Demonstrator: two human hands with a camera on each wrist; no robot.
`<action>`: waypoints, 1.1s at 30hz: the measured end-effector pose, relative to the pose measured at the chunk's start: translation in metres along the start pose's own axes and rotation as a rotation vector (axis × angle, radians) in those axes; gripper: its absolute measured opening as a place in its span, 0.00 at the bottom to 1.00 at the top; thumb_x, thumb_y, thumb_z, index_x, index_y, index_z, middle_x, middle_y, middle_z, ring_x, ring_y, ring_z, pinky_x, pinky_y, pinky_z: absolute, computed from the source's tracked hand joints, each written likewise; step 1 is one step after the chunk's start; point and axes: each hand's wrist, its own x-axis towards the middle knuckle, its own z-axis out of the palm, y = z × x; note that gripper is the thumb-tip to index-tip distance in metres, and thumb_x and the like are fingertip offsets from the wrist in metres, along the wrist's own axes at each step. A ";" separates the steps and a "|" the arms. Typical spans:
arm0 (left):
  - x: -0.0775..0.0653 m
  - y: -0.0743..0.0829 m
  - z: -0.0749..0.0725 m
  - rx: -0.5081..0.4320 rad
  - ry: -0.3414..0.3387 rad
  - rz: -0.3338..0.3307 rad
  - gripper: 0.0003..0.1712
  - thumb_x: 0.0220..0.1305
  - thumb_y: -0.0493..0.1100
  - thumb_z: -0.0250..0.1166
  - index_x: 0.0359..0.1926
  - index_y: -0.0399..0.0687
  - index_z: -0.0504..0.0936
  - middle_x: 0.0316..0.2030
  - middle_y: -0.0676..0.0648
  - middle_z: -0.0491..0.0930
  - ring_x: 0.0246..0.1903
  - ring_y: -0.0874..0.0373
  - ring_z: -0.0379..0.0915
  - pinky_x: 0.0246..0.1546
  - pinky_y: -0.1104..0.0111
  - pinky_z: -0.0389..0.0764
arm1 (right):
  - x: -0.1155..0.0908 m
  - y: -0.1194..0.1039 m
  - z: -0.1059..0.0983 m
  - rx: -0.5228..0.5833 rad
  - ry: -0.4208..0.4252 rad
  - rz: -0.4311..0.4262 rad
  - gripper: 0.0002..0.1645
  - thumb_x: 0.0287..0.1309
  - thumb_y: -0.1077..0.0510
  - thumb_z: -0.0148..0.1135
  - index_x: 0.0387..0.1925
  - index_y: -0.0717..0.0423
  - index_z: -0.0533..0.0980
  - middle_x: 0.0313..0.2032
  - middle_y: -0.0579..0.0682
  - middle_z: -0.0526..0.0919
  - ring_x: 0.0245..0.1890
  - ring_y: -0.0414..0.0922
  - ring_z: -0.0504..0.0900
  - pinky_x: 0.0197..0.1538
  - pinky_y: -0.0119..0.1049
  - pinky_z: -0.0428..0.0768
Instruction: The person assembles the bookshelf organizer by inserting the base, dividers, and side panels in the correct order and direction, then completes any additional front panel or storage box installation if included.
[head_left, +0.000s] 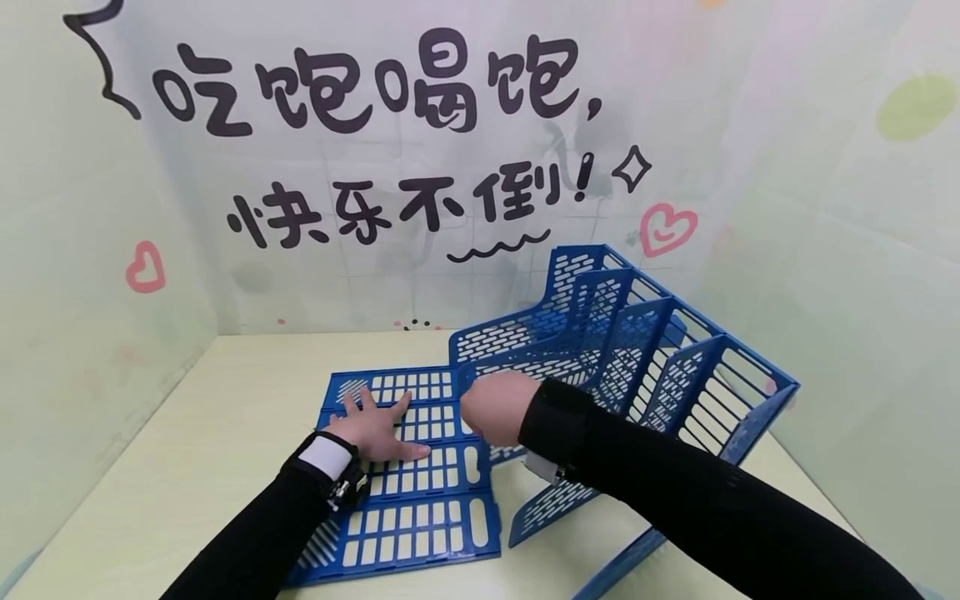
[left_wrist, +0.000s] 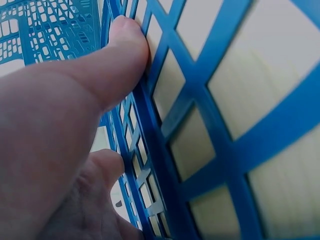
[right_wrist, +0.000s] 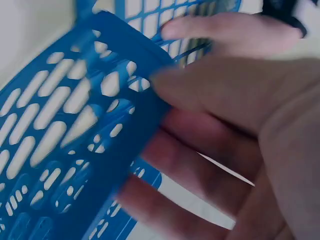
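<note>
A blue plastic grid panel (head_left: 492, 517), made of several linked strips, lies on the table. My left hand (head_left: 375, 429) rests on it with fingers and thumb spread. In the left wrist view the thumb (left_wrist: 125, 42) lies along the lattice (left_wrist: 197, 77). To the right, a blue file rack with several upright perforated dividers (head_left: 543, 325) leans at an angle beside the panel's right edge. My right hand (head_left: 498, 408) is at the rack's near left part. In the right wrist view it pinches the edge of a perforated divider (right_wrist: 135, 127), thumb on one side, fingers on the other.
The pale wood table (head_left: 180, 450) runs back to a wall sheet (head_left: 375, 283) with large black lettering. More sheeting closes off both sides. The rack's slatted back (head_left: 727, 379) reaches toward the right side of the table.
</note>
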 end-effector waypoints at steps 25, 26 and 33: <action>-0.009 0.009 -0.006 0.041 0.016 0.009 0.64 0.66 0.77 0.69 0.90 0.57 0.52 0.82 0.14 0.33 0.79 0.08 0.26 0.71 0.14 0.47 | 0.041 -0.006 0.003 -0.204 0.138 0.072 0.14 0.77 0.55 0.69 0.59 0.45 0.89 0.50 0.43 0.94 0.48 0.40 0.92 0.59 0.32 0.88; -0.008 0.008 -0.006 0.037 0.016 0.007 0.64 0.66 0.77 0.69 0.90 0.57 0.52 0.82 0.15 0.33 0.79 0.08 0.26 0.72 0.14 0.46 | 0.041 -0.006 0.003 -0.194 0.136 0.074 0.14 0.77 0.55 0.69 0.59 0.45 0.89 0.50 0.43 0.94 0.48 0.40 0.92 0.59 0.32 0.88; -0.002 0.003 -0.005 0.010 -0.013 -0.015 0.67 0.63 0.81 0.68 0.90 0.58 0.50 0.83 0.16 0.30 0.80 0.10 0.21 0.73 0.14 0.39 | 0.038 -0.010 0.001 -0.169 0.127 0.060 0.14 0.78 0.54 0.68 0.60 0.45 0.89 0.50 0.43 0.95 0.46 0.39 0.91 0.59 0.33 0.88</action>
